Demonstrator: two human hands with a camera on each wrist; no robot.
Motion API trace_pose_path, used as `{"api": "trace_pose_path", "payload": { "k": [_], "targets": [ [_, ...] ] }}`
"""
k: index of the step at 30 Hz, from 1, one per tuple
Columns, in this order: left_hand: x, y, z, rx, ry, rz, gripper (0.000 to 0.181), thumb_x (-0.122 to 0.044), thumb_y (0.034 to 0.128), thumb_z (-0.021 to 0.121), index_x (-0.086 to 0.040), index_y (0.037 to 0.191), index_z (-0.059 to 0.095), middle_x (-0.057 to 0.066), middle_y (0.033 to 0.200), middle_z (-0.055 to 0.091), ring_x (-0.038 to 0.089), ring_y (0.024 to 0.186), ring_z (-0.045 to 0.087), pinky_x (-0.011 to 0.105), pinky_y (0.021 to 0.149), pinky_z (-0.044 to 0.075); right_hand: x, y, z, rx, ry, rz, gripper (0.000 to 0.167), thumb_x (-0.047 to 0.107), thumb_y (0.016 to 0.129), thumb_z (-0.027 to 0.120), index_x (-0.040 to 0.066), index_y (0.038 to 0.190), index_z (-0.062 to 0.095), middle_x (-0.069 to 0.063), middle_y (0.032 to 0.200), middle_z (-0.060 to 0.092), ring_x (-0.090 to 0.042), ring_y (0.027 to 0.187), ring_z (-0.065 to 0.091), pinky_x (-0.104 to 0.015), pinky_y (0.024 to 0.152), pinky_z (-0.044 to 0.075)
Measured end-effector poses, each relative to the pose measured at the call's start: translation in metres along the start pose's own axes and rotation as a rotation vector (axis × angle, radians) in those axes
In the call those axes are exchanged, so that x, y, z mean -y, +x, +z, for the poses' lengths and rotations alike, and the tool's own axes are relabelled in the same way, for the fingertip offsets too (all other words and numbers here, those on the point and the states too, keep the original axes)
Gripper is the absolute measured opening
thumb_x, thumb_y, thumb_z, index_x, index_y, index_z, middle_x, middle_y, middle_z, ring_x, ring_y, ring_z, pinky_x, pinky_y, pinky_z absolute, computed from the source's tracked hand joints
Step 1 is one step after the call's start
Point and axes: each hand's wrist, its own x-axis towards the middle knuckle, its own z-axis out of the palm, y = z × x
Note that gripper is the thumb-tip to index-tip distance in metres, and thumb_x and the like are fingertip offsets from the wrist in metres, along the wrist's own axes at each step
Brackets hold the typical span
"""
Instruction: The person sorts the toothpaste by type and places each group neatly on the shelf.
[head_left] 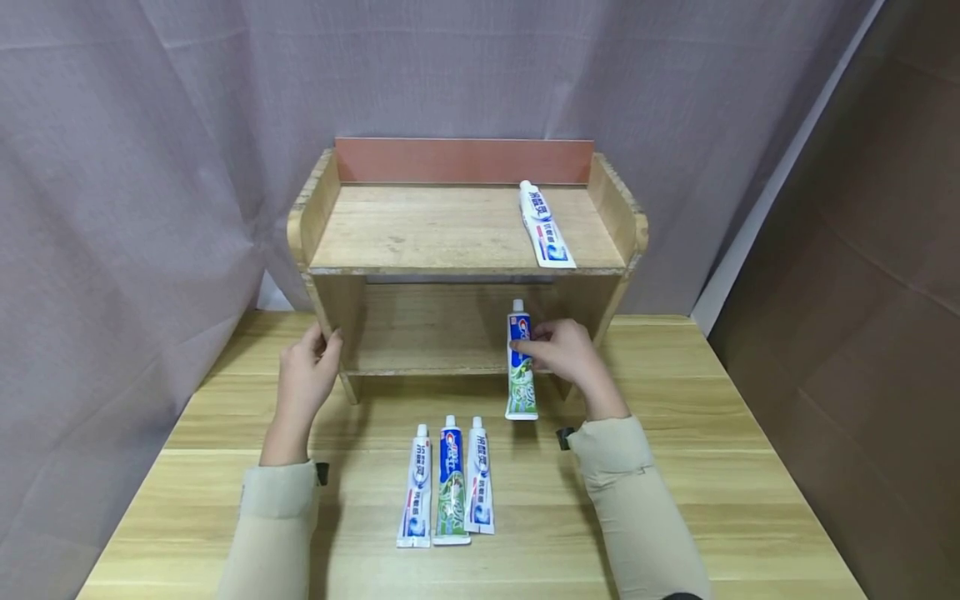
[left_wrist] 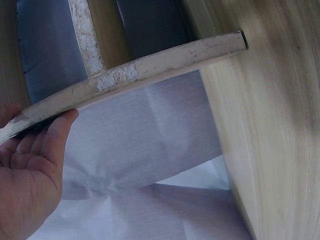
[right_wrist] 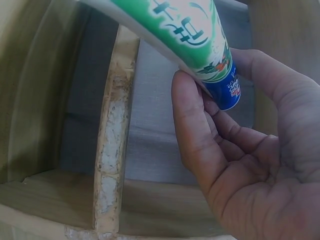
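Observation:
In the head view my right hand (head_left: 566,354) pinches a blue and green toothpaste tube (head_left: 521,367), cap up, in front of the lower shelf's right part. The right wrist view shows the thumb and fingers on either side of this tube (right_wrist: 200,45). My left hand (head_left: 307,371) grips the left side panel of the wooden shelf (head_left: 420,367); in the left wrist view the panel's edge (left_wrist: 165,62) lies between thumb and fingers of that hand (left_wrist: 35,170). A white toothpaste tube (head_left: 546,225) lies on the top shelf at the right, cap to the back.
On the table before the shelf lie a white tube (head_left: 416,492), a blue and green tube (head_left: 452,487) and another white tube (head_left: 480,483), side by side with caps toward the shelf. A grey curtain (head_left: 450,67) hangs behind; a brown surface (head_left: 847,250) stands at the right.

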Motion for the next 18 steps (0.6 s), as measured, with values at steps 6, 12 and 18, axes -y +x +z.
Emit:
{"api": "trace_pose_path", "payload": {
  "k": [6,12,18],
  "targets": [
    [0.000,0.000,0.000,-0.003,0.000,-0.007,0.026,-0.025,0.1022,0.057,-0.002,0.104,0.069,0.020,0.103,0.074,0.035,0.098,0.073,0.049,0.083,0.061,-0.001,0.006,0.000,0.002,-0.010,-0.002,0.067,0.035,0.087,0.078,-0.012,0.129,0.056,-0.021,0.102,0.070,-0.022,0.073,0.072,-0.033,0.067,0.063],
    [-0.001,0.000,0.000,0.007,-0.011,-0.011,0.027,-0.025,0.1021,0.057,-0.002,0.107,0.069,0.021,0.106,0.073,0.036,0.100,0.072,0.048,0.085,0.060,-0.002,0.012,-0.003,-0.012,-0.086,-0.022,0.056,0.039,0.087,0.076,-0.006,0.119,0.065,-0.015,0.092,0.072,-0.023,0.073,0.071,-0.034,0.066,0.061],
    [-0.002,-0.001,0.000,0.010,-0.019,-0.009,0.027,-0.025,0.1021,0.057,-0.002,0.108,0.069,0.022,0.107,0.073,0.036,0.101,0.072,0.049,0.085,0.060,-0.001,0.015,-0.006,-0.005,-0.077,-0.011,0.064,0.040,0.087,0.076,-0.007,0.127,0.061,-0.017,0.097,0.073,-0.028,0.079,0.073,-0.038,0.071,0.062]
  ]
}}
